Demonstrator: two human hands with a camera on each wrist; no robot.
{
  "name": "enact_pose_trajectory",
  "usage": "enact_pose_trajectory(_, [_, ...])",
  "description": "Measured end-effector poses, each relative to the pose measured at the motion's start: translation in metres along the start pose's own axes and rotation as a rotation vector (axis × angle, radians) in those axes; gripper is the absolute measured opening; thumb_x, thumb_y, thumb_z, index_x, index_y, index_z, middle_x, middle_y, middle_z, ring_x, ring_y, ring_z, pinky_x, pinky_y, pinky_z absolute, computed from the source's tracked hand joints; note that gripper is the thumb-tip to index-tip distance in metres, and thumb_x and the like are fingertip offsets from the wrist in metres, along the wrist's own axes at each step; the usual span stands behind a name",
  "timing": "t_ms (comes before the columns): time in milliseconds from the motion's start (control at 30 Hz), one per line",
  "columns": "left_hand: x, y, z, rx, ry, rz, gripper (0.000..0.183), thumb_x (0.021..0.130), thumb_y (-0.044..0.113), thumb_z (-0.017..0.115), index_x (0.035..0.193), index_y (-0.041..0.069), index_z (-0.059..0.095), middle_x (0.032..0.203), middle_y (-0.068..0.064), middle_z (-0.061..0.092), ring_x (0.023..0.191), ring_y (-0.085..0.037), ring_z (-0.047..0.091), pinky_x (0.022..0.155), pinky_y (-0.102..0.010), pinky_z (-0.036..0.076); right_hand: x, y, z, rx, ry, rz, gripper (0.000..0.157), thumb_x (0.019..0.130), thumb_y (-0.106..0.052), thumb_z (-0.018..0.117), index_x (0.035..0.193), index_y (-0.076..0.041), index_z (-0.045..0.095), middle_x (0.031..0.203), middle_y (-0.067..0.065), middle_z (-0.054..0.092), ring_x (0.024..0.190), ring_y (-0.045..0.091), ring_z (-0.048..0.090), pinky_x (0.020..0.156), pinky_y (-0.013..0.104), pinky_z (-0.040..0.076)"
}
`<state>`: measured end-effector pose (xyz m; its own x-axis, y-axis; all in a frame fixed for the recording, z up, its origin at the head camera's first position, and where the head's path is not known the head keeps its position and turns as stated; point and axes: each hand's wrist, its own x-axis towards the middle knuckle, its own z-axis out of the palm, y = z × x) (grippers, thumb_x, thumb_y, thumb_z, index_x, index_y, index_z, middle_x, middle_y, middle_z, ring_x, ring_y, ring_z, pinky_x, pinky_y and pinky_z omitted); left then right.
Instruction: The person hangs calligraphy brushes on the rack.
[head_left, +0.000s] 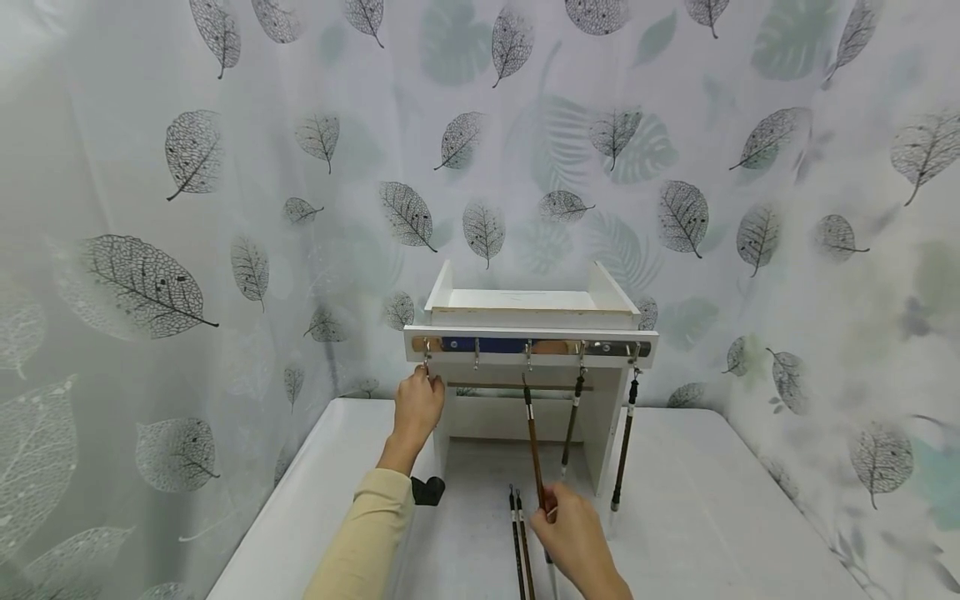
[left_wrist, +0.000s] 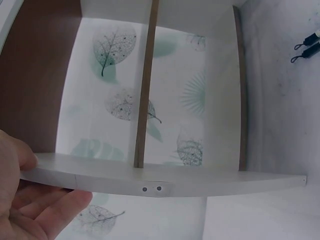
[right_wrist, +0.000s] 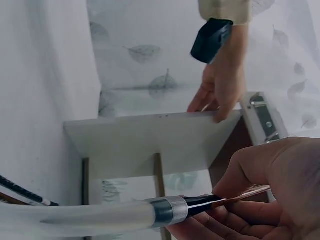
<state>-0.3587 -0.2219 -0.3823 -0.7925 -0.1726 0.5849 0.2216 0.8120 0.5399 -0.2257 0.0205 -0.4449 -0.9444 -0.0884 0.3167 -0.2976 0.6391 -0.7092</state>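
A calligraphy brush point(head_left: 533, 446) with a brown handle is pinched near its lower end by my right hand point(head_left: 576, 537). Its top loop is up by the middle hook point(head_left: 528, 354); I cannot tell whether they touch. The right wrist view shows a translucent sleeve point(right_wrist: 100, 220) around the brush's bristle end. My left hand point(head_left: 417, 408) grips the side panel point(left_wrist: 200, 182) of a white wooden rack point(head_left: 525, 319), thumb on one face and fingers on the other. Two more brushes, a grey-brown one point(head_left: 572, 425) and a dark one point(head_left: 625, 446), hang from hooks at the right.
Two brushes point(head_left: 519, 533) lie side by side on the white table point(head_left: 697, 500), below the rack. Several metal hooks line the rack's front bar point(head_left: 495, 344). A leaf-patterned curtain point(head_left: 480, 142) surrounds the table at the back and sides.
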Motion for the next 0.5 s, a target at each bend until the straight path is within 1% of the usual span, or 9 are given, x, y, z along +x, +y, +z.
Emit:
enact_pose_trajectory(133, [0.000, -0.001, 0.000, 0.000, 0.006, 0.006, 0.024, 0.094, 0.010, 0.058, 0.100, -0.013, 0.064, 0.086, -0.028, 0.071, 0.077, -0.042, 0.072, 0.064, -0.050, 0.057, -0.001, -0.009, -0.006, -0.003, 0.044, -0.036, 0.016, 0.080, -0.002, 0.065, 0.095, -0.001, 0.070, 0.076, 0.002, 0.066, 0.066, 0.003, 0.055, 0.056, 0.018, 0.047])
enact_pose_trajectory(233, [0.000, -0.001, 0.001, -0.002, 0.007, 0.006, 0.024, 0.094, 0.010, 0.059, 0.100, -0.013, 0.064, 0.086, -0.028, 0.071, 0.078, -0.042, 0.072, 0.065, -0.050, 0.057, -0.001, -0.013, -0.008, -0.006, 0.066, -0.041, 0.014, 0.081, -0.002, 0.064, 0.094, -0.001, 0.070, 0.076, 0.003, 0.067, 0.065, 0.002, 0.054, 0.055, 0.018, 0.047])
enact_pose_trajectory(300, [0.000, -0.002, 0.001, -0.001, 0.007, 0.005, 0.024, 0.094, 0.010, 0.058, 0.100, -0.013, 0.064, 0.087, -0.028, 0.071, 0.079, -0.042, 0.072, 0.065, -0.050, 0.057, -0.001, -0.014, -0.009, -0.012, 0.080, -0.039, 0.013, 0.081, -0.002, 0.064, 0.092, -0.002, 0.070, 0.075, 0.003, 0.067, 0.064, 0.002, 0.054, 0.055, 0.019, 0.047])
enact_pose_trajectory(500, [0.001, -0.002, 0.001, 0.006, 0.010, 0.001, 0.028, 0.095, 0.012, 0.058, 0.104, -0.013, 0.064, 0.091, -0.029, 0.072, 0.082, -0.044, 0.072, 0.066, -0.051, 0.058, 0.000, -0.012, -0.009, -0.032, 0.126, -0.074, 0.013, 0.078, 0.000, 0.066, 0.090, -0.002, 0.070, 0.074, 0.001, 0.066, 0.064, 0.001, 0.055, 0.055, 0.019, 0.047])
